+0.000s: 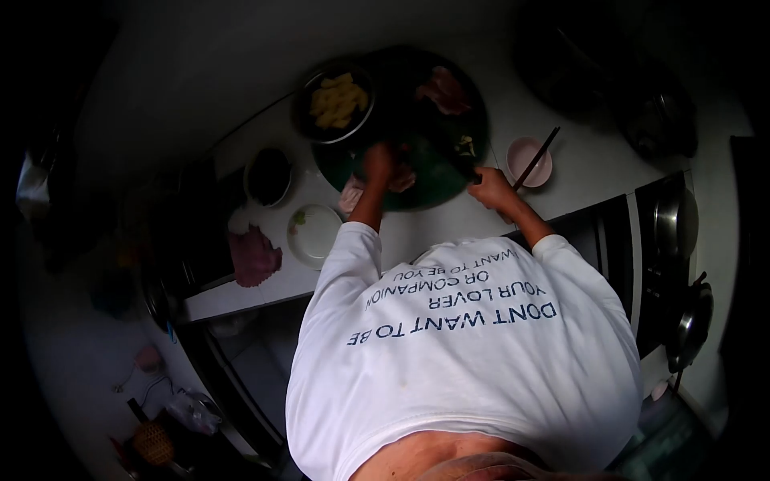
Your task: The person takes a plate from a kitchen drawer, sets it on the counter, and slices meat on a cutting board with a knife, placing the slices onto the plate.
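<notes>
Pale pink raw meat [403, 178] is lying near the front edge of a round green cutting board [445, 191], and we are keeping to the white tabletop [433, 220] around it as we describe. Our left hand [378, 163] is resting at the meat, perhaps to steady it; blur and shadow are hiding the fingers, so we cannot tell whether they are gripping or just pressing. Our right hand [492, 191] is closing firmly around the handle of a long dark knife [457, 159], which is slanting over the board, seemingly held from the side so the blade stays apart from the left hand. A darker red slab of raw meat [444, 90] is lying toward the far side, probably leaving room up front. Beyond our left hand, a round metal bowl [329, 141] is holding yellow chunks [337, 100], likely grouped there to stay together. Dark chopsticks [544, 148] are leaning in a small pink bowl [523, 149] on the right, and a round white plate [317, 238] is sitting within easy reach on the left.
</notes>
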